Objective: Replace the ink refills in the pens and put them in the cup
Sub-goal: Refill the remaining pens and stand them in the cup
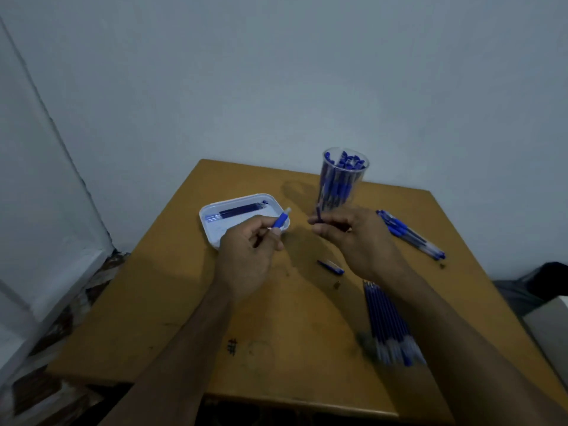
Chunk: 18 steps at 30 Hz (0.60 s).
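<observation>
A square table with an ochre-yellow wooden top (172,302), scuffed and marked with dark stains, stands against a plain pale grey-blue painted wall (276,72) in dim, cool light. At left, a white panel or door frame (37,179) slants down to a mottled brown-and-white stone floor (61,327). At right, beyond the table's edge, a dark rounded object (550,279) rests above a light grey surface (544,324); what either is cannot be told.

We see a dim, bluish scene; soft shadows fall across the table (172,302), the refill bundle (390,327) is blurred (lower right), and wide-angle distortion bends the edges.
</observation>
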Each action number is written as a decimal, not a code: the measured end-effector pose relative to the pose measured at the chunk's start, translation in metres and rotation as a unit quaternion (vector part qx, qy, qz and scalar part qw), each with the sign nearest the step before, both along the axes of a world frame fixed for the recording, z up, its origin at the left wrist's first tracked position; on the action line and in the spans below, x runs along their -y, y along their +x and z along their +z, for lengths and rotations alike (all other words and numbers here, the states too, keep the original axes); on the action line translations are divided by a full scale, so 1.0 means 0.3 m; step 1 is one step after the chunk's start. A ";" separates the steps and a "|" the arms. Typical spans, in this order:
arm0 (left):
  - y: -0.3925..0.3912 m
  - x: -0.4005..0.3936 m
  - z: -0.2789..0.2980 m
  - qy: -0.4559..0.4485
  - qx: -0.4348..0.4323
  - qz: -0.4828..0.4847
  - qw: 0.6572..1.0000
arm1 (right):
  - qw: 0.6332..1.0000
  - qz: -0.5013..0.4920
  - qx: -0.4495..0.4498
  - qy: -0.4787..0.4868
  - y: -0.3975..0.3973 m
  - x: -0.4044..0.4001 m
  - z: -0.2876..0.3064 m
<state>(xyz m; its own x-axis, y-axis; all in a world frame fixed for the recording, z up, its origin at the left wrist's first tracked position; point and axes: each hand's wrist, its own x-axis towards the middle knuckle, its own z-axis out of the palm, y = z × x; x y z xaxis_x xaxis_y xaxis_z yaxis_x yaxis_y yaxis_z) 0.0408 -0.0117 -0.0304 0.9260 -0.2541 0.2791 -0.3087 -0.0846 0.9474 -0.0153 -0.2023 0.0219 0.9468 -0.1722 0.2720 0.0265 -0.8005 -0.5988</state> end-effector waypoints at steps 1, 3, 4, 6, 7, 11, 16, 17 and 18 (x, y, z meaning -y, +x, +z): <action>-0.015 0.018 -0.004 0.004 0.003 -0.019 1.000 | 1.000 -0.014 0.008 0.018 -0.029 0.017 -0.014; -0.043 0.050 -0.011 0.028 0.016 -0.046 0.998 | 0.997 -0.041 0.012 0.057 -0.082 0.047 -0.039; -0.057 0.065 -0.013 0.040 0.021 -0.055 0.997 | 0.995 -0.053 0.012 0.080 -0.105 0.059 -0.054; -0.083 0.089 -0.017 0.053 0.018 -0.075 0.996 | 0.987 -0.066 0.020 0.143 -0.145 0.075 -0.070; -0.093 0.100 -0.020 0.057 0.014 -0.083 0.995 | 0.979 -0.067 0.029 0.188 -0.162 0.078 -0.072; -0.107 0.128 -0.035 0.062 0.009 -0.113 0.992 | 0.924 -0.060 0.058 0.372 -0.206 0.073 -0.066; -0.121 0.150 -0.053 0.084 0.019 -0.144 0.986 | 0.897 -0.034 0.086 0.432 -0.224 0.068 -0.077; -0.124 0.151 -0.055 0.086 0.025 -0.145 0.985 | 0.893 -0.033 0.093 0.439 -0.223 0.067 -0.077; -0.125 0.153 -0.057 0.086 0.029 -0.144 0.985 | 0.891 -0.032 0.098 0.441 -0.221 0.067 -0.076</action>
<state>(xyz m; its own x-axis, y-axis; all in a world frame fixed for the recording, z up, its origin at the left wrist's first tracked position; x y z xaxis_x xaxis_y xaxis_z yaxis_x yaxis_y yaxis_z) 0.0032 -0.0576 -0.0475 0.7923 -0.5521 0.2597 -0.3974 -0.1440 0.9063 -0.0817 -0.2223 -0.0011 0.8761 -0.4536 0.1635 0.1717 -0.0233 -0.9849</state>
